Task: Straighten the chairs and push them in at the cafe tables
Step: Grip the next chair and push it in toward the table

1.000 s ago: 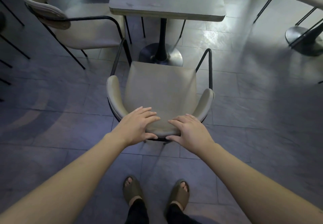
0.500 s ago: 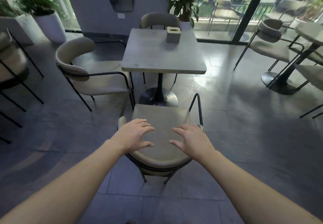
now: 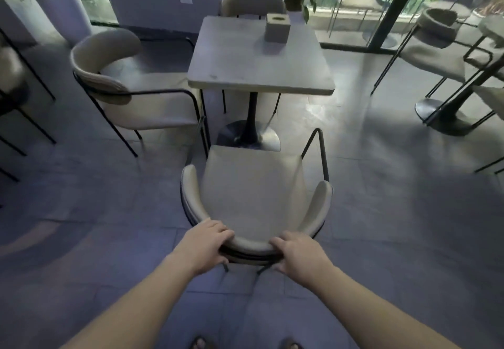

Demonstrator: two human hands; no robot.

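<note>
A beige chair (image 3: 255, 193) with a curved backrest and black metal frame stands right in front of me, facing a square grey cafe table (image 3: 259, 59). My left hand (image 3: 204, 245) grips the left part of the backrest's top rim, fingers curled over it. On the right part of the rim, my right hand (image 3: 297, 253) holds on the same way. The seat's front edge sits just short of the table's round pedestal base (image 3: 248, 136). A second beige chair (image 3: 128, 87) is at the table's left side, angled outward. A third chair (image 3: 252, 3) stands at the far side.
A grey tissue box (image 3: 277, 27) sits on the table. White planters (image 3: 54, 10) stand at the back left. More chairs (image 3: 439, 43) and another pedestal table base (image 3: 441, 115) are at the right. Dark chair legs (image 3: 16, 119) line the left edge. Glass wall behind.
Half a second ago both hands hovered with spread fingers above the backrest; now they grip its rim. My view has risen from looking straight down at the chair.
</note>
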